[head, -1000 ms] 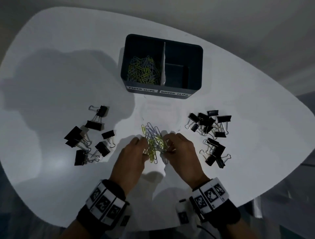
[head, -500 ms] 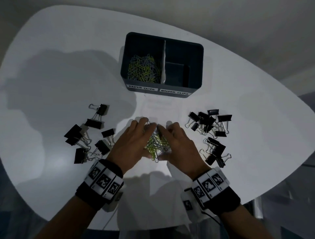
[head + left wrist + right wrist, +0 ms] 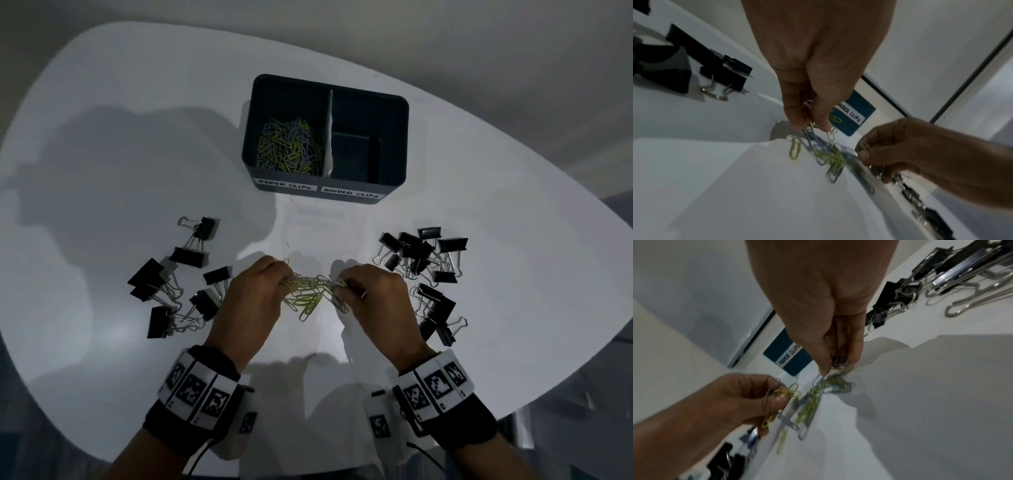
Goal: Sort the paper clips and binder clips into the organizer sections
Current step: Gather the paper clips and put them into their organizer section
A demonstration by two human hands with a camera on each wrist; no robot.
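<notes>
A tangled bunch of yellow and blue-grey paper clips (image 3: 310, 291) hangs between my two hands just above the white table (image 3: 102, 171). My left hand (image 3: 277, 277) pinches its left end (image 3: 812, 125), my right hand (image 3: 342, 284) pinches its right end (image 3: 838, 365). The dark organizer (image 3: 325, 192) stands farther back; its left section, labelled PAPER CLIPS, holds a heap of paper clips (image 3: 289, 144), and its right section (image 3: 356, 150), labelled BINDER CLIPS, holds none. Black binder clips lie in a left group (image 3: 178, 281) and a right group (image 3: 424, 270).
The binder clip groups flank my hands closely on both sides. The table's rounded near edge (image 3: 308, 469) runs just behind my wrists. Bare tabletop lies between my hands and the organizer and at far left.
My hands closed in on the paper clip pile on the table, gathered it, and now lift it slightly while drawing apart, so the bunch stretches between them.
</notes>
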